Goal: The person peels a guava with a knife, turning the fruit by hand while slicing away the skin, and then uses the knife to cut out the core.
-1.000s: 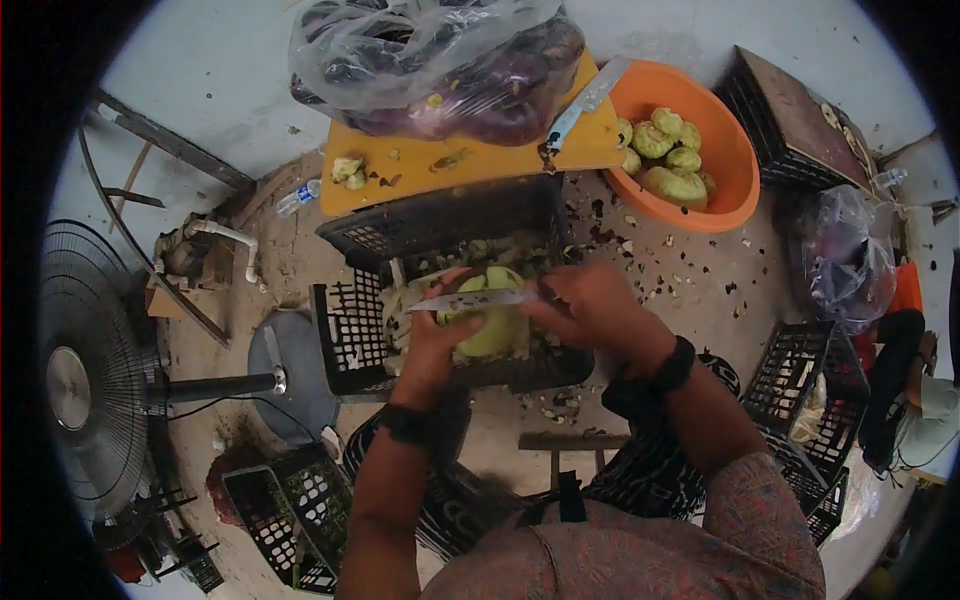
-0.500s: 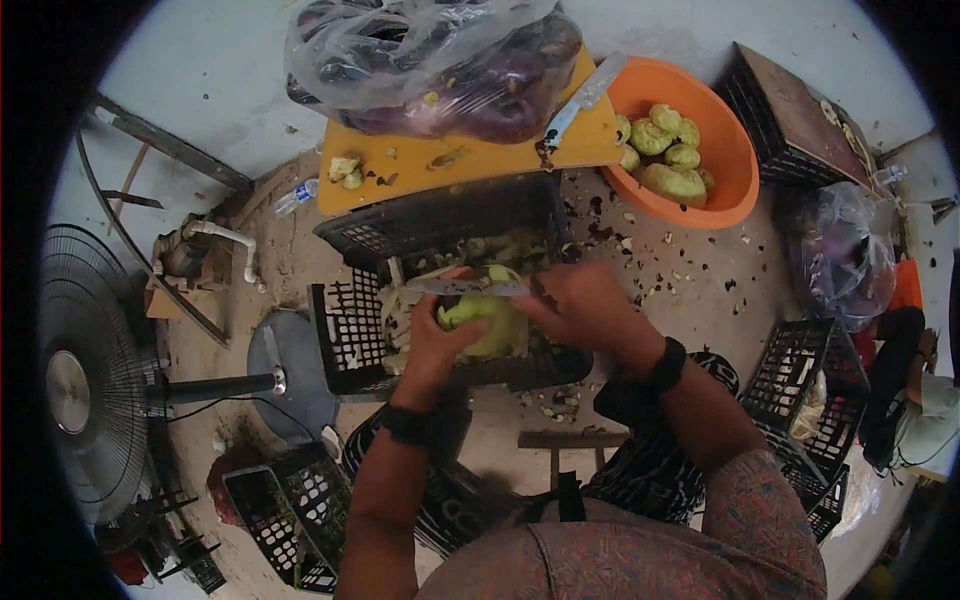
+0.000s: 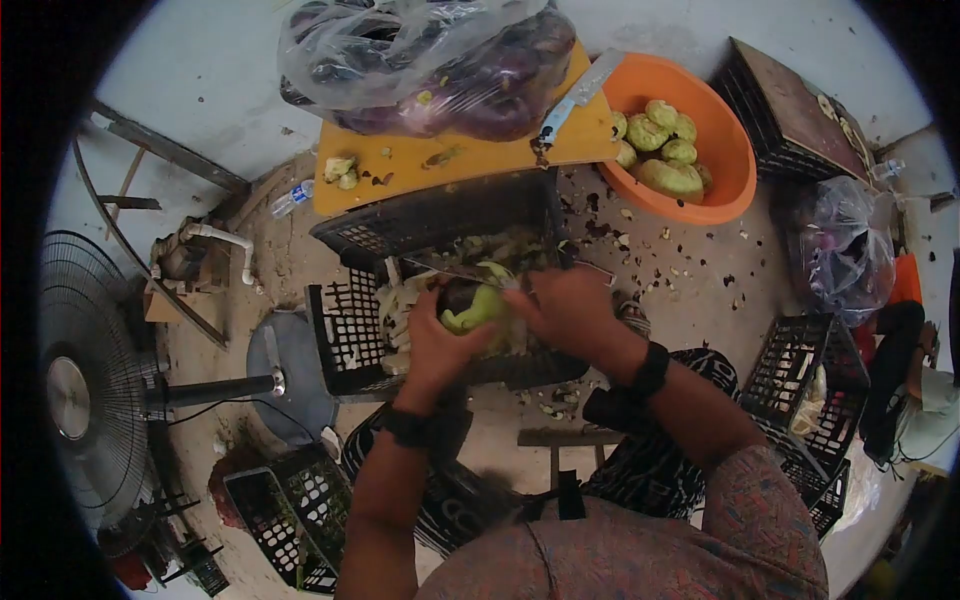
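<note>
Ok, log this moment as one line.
left hand: holding part-peeled vegetable | right hand: gripping knife | place: over black crate | beyond: orange basin, pale-green vegetables inside

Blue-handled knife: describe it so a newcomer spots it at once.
Find the yellow table bearing a clear bag of purple vegetables. At its right end, between that bag and the orange tub, lies the blue-handled knife, blade slanting away. Unlike the other knife, gripped in the right hand, it lies untouched.
</note>
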A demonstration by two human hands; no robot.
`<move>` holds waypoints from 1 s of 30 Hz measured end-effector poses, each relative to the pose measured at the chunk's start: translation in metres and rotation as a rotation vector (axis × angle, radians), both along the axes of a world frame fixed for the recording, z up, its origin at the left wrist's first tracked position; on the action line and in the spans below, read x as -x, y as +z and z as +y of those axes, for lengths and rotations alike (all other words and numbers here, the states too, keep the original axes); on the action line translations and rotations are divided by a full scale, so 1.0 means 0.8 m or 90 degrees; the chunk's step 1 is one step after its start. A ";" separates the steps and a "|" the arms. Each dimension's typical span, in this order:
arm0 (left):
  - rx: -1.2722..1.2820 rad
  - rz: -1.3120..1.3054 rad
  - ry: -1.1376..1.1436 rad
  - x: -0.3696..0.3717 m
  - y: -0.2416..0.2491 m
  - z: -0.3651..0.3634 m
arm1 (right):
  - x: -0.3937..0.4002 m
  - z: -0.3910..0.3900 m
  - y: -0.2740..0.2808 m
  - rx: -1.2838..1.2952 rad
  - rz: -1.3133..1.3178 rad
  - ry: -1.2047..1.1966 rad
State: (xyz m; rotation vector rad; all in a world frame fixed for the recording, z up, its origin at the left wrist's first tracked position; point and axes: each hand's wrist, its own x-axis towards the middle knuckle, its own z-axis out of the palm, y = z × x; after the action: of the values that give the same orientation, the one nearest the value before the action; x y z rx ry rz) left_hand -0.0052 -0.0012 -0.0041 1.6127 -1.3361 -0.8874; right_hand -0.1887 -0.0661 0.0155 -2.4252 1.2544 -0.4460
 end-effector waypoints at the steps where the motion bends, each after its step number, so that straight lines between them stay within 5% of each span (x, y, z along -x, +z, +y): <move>1: 0.006 -0.004 0.009 0.002 0.000 0.000 | -0.001 0.001 -0.003 -0.001 -0.005 0.000; 9: 0.127 -0.120 -0.031 0.007 0.001 0.002 | -0.008 -0.013 -0.032 0.014 0.063 -0.006; 15: 0.074 0.226 0.008 -0.010 -0.024 0.002 | -0.003 -0.025 -0.015 -0.156 -0.178 -0.105; 17: -0.027 0.553 0.011 -0.017 -0.019 0.004 | -0.003 -0.028 -0.024 -0.199 -0.205 -0.130; 20: -0.057 0.699 0.022 -0.008 0.005 0.005 | -0.006 -0.021 -0.016 -0.230 -0.267 -0.132; 30: -0.013 0.860 0.019 0.004 -0.014 -0.018 | -0.014 -0.008 -0.020 0.010 -0.208 -0.064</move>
State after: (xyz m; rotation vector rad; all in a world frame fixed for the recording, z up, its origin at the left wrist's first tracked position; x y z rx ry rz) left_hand -0.0082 -0.0156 -0.0149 0.6618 -0.3193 -1.5335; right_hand -0.1773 -0.0725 -0.0004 -2.1929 1.2321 -0.8449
